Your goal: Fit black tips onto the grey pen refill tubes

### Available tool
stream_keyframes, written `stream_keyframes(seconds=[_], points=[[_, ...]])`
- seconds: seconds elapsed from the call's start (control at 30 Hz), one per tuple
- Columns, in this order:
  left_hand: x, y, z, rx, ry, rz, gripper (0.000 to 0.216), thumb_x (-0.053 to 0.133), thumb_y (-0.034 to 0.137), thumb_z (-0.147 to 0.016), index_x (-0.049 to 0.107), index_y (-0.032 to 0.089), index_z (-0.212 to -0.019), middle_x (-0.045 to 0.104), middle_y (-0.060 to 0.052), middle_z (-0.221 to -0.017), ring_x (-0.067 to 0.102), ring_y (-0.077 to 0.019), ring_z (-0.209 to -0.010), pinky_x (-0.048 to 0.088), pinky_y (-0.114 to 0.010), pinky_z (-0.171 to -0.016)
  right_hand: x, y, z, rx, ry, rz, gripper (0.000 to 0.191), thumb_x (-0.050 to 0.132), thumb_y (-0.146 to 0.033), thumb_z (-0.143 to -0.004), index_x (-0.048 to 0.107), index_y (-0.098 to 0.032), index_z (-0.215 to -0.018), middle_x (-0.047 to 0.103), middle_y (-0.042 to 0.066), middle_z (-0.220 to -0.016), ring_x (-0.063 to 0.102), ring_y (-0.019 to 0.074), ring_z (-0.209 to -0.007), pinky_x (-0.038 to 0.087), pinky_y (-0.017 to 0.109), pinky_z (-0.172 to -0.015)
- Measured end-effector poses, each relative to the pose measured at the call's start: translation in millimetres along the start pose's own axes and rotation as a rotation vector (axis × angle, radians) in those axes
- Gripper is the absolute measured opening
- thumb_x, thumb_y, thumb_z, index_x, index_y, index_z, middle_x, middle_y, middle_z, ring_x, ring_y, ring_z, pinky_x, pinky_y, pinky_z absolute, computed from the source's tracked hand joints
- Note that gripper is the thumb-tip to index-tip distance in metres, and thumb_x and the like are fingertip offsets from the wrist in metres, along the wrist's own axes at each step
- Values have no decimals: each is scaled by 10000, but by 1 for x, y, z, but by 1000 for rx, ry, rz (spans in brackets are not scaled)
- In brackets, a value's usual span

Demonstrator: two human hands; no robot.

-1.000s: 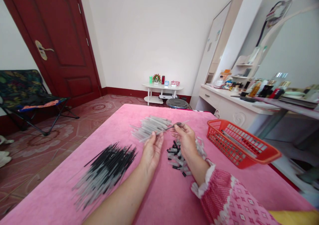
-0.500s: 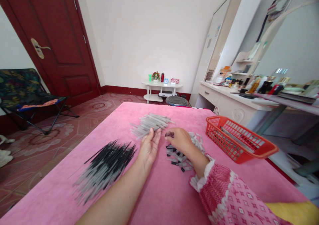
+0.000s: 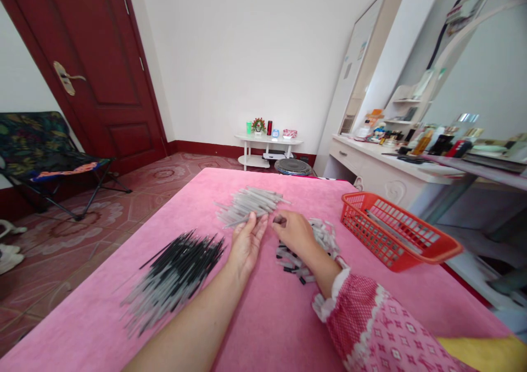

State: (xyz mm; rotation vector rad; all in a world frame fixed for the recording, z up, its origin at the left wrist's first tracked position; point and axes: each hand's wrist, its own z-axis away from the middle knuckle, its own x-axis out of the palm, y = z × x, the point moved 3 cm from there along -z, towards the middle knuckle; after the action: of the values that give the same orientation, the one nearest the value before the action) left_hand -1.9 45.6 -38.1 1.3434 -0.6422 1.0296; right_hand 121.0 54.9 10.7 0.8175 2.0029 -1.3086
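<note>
My left hand (image 3: 246,241) lies palm up at the near edge of a pile of grey tubes (image 3: 251,203). Its fingers lightly hold one grey tube that slants across the fingertips. My right hand (image 3: 295,234) is closed in a pinch on a small dark cap (image 3: 278,219), close to that tube's far end. It hovers over a heap of small black and clear caps (image 3: 316,240). A pile of black refills (image 3: 177,276) lies to the left on the pink cloth-covered table (image 3: 272,317).
A red plastic basket (image 3: 428,246) with a few pens stands at the right. Beyond the table are a white dresser with bottles (image 3: 387,166), a small white side table (image 3: 267,144), a folding chair (image 3: 45,152) and a dark red door (image 3: 94,59).
Both hands came down toward the table. The right hand left the far end of the tube, dipped to the cap heap and now pinches a small dark cap beside the left fingertips.
</note>
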Motion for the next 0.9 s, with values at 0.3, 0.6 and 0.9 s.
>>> stream_keyframes(seconds=[0.3, 0.6, 0.9], points=[[0, -2, 1, -15, -44, -61, 35, 638, 93, -751, 630, 87, -784, 708, -102, -793, 688, -171, -759, 562, -238, -697, 2, 11, -8, 345, 2, -1242, 245, 716, -250, -605, 659, -129, -810, 644, 7, -669, 621, 100, -562, 519, 204, -550], [-1, -3, 3, -36, -54, -77, 90, 667, 110, -729, 629, 101, -809, 712, -83, -801, 686, -161, -751, 559, -230, -678, 6, 11, -6, 303, -5, -1142, 306, 771, -335, -556, 654, -126, -746, 619, -18, -577, 560, 67, -479, 472, 163, -462], [1, -3, 4, -12, -84, -87, 104, 693, 143, -709, 621, 104, -773, 713, -72, -760, 686, -157, -728, 559, -239, -695, 10, 11, -8, 216, -59, -1082, 281, 761, -282, -550, 659, -142, -772, 674, 20, -669, 618, 117, -560, 488, 208, -510]])
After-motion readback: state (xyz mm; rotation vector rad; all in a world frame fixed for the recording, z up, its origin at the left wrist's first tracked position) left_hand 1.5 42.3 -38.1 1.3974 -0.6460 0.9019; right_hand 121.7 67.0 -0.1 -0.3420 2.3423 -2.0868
